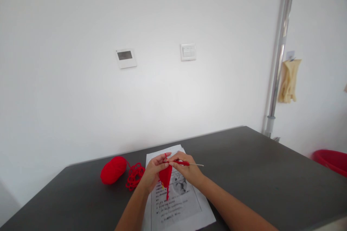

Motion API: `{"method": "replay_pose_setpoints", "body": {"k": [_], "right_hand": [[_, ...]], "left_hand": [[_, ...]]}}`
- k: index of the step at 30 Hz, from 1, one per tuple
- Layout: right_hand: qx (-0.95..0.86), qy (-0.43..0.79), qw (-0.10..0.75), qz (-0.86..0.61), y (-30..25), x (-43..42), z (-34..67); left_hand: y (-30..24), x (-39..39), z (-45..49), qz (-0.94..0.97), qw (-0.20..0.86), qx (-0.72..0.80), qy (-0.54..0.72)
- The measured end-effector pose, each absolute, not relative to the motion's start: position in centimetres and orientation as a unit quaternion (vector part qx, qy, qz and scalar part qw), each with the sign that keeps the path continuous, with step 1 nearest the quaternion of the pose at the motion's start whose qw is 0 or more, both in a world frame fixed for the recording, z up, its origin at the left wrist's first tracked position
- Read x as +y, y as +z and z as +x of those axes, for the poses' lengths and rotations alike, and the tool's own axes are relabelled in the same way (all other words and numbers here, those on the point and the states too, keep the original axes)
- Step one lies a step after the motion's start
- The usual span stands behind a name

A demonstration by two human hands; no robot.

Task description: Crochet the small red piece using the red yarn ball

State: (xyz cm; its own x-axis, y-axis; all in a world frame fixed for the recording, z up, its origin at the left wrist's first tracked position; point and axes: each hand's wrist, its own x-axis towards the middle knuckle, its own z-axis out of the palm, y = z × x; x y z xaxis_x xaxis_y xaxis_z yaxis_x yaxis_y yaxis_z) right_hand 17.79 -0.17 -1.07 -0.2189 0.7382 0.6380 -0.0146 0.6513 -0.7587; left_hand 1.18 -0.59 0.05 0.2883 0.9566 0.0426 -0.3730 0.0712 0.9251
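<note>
A small red crochet piece [165, 177] hangs between my hands, with a red yarn tail and a bit of yellow at its lower edge. My left hand [155, 169] pinches the piece's top left edge, and red yarn loops round its raised index finger. In my right hand [187, 166] is a crochet hook [195, 165] with a red grip, its far end sticking out to the right. The hook's working tip meets the top of the piece, where the fingers partly hide it. Printed sheets [184, 207] lie beneath both hands.
Left of the sheets, a red yarn ball [113, 170] and a loose heap of red yarn [135, 177] rest on the dark table [238, 166]. Behind stands a white wall with a switch [188, 52] and a panel [126, 58]. A red basin-like object [330, 160] sits at right.
</note>
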Motion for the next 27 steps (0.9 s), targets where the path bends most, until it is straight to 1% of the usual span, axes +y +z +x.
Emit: {"method": "replay_pose_setpoints", "body": {"k": [15, 27], "right_hand": [[-0.727, 0.279, 0.578, -0.245, -1.10, -0.63, 17.49], [-0.745, 0.245, 0.569, -0.248, -1.16, -0.34, 17.66]], "left_hand": [[-0.01, -0.44, 1.48, 0.422, 0.665, 0.295, 0.541], [0.29, -0.80, 1.64, 0.435, 0.661, 0.310, 0.527]]}}
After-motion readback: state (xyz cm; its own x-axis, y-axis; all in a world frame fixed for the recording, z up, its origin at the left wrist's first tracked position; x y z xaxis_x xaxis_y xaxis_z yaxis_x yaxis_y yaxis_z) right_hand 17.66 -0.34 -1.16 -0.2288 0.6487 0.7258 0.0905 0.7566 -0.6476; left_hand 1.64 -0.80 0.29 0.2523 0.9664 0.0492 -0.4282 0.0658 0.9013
